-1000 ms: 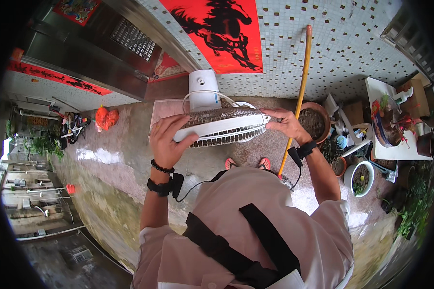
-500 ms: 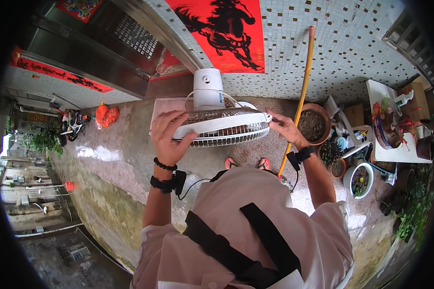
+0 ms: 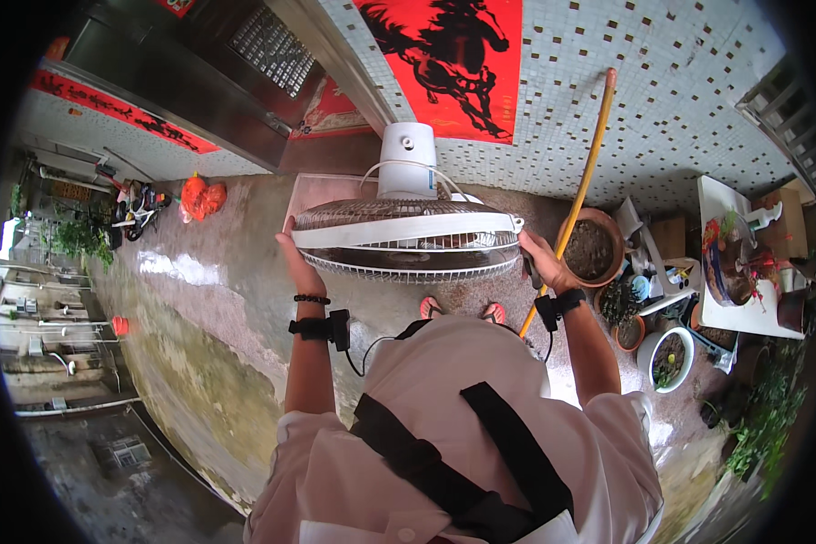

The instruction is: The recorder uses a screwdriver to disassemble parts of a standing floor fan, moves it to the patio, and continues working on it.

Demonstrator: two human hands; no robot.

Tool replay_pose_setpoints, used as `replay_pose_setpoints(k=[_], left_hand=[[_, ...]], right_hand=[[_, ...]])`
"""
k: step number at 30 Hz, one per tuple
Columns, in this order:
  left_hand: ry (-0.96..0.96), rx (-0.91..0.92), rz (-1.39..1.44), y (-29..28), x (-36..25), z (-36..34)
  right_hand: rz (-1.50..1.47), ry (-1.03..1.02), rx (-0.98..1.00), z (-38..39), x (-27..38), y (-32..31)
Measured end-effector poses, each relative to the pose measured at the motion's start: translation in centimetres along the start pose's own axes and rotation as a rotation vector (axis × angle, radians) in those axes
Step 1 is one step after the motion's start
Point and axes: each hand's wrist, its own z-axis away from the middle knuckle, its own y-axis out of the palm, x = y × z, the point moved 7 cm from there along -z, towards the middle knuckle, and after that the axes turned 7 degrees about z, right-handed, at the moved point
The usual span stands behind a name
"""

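Observation:
A white fan (image 3: 407, 154) faces downward, its round wire guard (image 3: 399, 268) lying level below the upright base. The white rim band (image 3: 372, 230) slants across the guard, with a dark gap showing beneath it. My left hand (image 3: 297, 263) is closed on the guard's left edge, its fingers partly hidden by it. My right hand (image 3: 546, 263) grips the right edge just below a small clip (image 3: 515, 223) on the band; a dark patch at its fingers is too unclear to name.
A yellow pole (image 3: 598, 131) leans on the tiled wall (image 3: 653, 100). Plant pots (image 3: 666, 361) and a white board (image 3: 743, 317) crowd the right. An orange bag (image 3: 199, 195) lies at left near a two-wheeler (image 3: 140, 208); my sandalled feet (image 3: 431, 308) are below the fan.
My left hand has moved from over the band to the guard's side edge, and my right hand has shifted lower. The fan appears wider and higher in view, with more dark gap under the band.

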Motion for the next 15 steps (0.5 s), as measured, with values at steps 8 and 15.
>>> replay_pose_setpoints(k=[8, 15], left_hand=[[0.041, -0.052, 0.108, 0.5, 0.8, -0.4], [-0.017, -0.13, -0.008, -0.4, 2.4, 0.9]], right_hand=[[-0.048, 0.077, -0.043, 0.0, -1.6, 1.3], [-0.038, 0.141, -0.104, -0.1, -4.6, 1.5]])
